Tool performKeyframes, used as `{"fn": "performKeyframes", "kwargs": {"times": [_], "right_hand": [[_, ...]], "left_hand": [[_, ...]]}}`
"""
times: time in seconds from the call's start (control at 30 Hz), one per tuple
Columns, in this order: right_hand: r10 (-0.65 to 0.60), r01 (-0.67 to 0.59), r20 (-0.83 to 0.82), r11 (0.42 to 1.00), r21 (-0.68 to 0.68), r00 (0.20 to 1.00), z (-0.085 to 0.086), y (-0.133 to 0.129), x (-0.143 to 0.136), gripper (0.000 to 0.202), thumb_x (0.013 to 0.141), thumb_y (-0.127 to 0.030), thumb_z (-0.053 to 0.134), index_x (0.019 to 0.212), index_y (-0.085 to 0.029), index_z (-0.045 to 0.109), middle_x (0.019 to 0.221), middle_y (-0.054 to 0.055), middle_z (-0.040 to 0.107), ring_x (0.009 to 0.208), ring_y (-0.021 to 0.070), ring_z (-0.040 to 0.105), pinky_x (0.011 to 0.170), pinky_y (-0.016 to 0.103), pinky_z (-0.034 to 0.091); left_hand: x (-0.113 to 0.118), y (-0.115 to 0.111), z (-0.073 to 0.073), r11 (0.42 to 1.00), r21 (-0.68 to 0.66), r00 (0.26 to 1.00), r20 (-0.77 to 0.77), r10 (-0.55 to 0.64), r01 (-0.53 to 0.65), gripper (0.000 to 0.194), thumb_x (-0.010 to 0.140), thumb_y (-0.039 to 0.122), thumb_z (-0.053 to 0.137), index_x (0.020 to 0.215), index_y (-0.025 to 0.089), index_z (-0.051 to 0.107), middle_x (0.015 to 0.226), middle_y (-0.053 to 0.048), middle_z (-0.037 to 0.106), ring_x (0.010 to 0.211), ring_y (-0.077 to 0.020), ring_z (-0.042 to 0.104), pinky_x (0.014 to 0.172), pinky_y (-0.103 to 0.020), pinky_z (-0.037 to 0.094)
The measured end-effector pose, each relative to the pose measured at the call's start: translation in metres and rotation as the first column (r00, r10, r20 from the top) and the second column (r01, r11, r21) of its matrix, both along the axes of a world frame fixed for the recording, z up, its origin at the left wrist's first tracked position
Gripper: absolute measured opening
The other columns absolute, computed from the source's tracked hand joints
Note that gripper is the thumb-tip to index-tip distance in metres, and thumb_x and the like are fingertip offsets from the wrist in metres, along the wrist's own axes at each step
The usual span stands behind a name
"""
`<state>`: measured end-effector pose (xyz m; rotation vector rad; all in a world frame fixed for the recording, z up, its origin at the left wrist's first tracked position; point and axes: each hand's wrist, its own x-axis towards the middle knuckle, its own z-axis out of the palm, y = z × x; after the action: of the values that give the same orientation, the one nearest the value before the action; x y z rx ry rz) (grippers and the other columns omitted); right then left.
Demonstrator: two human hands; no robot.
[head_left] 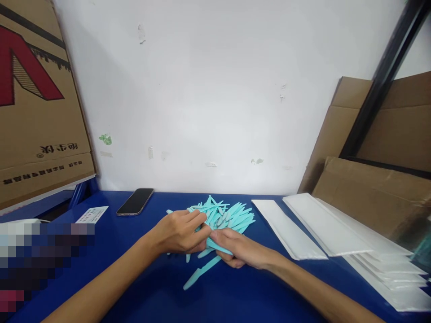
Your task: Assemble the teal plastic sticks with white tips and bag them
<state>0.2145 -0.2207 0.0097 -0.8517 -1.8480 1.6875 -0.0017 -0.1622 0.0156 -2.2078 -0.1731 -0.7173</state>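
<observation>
Slim turquoise plastic sticks [240, 217], each with a wider, blade-like end, lie in a loose pile on the blue table. My right hand [244, 249] is closed round a small bunch of these sticks [217, 246], its thumb on top. Against the bunch's far end, my left hand [183, 231] is closed with curled fingers meeting the right thumb. What exactly the left fingertips pinch is partly hidden, but it appears to be the ends of the sticks. One single stick [201, 272] lies nearer to me, below the hands.
A phone [135, 202] and a printed card [92, 215] lie to the left. On the right are flat white packets [286, 231], several of them stacked [380, 264]. Cardboard [367, 193] stands behind them. A large carton [40, 112] rises at the left, and a white wall [208, 98] closes the back.
</observation>
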Motion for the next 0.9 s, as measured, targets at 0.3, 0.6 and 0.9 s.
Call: {"fn": "performKeyframes", "kwargs": {"times": [0.3,0.6,0.9], "right_hand": [[0.063,-0.065,0.025,0.994,0.085,0.998,0.000,-0.002,-0.002,0.050,0.097,-0.063,0.034,0.074,-0.019,0.044,0.053,-0.010,0.030,0.042,0.0054,0.025,0.043,0.022,0.025],[0.000,-0.003,0.017,0.989,0.149,1.000,-0.003,0.000,-0.005,0.055,0.096,-0.065,0.034,0.066,-0.020,0.038,0.055,-0.008,0.034,0.044,0.0063,0.038,0.050,0.023,0.033],[-0.296,0.347,-0.252,0.919,0.189,0.921,-0.005,0.011,-0.008,0.047,0.099,-0.060,0.032,0.073,-0.021,0.036,0.057,-0.009,0.031,0.040,0.0052,0.031,0.042,0.021,0.027]], "left_hand": [[0.002,-0.004,0.004,0.998,0.030,0.998,0.038,0.047,-0.048,0.012,0.085,0.023,0.047,0.077,0.021,0.055,0.073,-0.003,0.059,0.061,-0.0157,0.051,0.053,-0.030,0.036],[0.005,-0.006,0.010,0.992,0.117,0.970,0.243,0.007,-0.036,0.015,0.079,0.022,0.057,0.093,0.018,0.062,0.094,-0.010,0.066,0.088,-0.0260,0.059,0.077,-0.040,0.045],[0.026,-0.019,0.001,0.539,-0.663,0.612,0.729,0.306,0.520,0.050,0.089,0.033,0.060,0.134,0.023,0.041,0.121,-0.011,0.054,0.111,-0.0266,0.053,0.089,-0.040,0.045]]}}
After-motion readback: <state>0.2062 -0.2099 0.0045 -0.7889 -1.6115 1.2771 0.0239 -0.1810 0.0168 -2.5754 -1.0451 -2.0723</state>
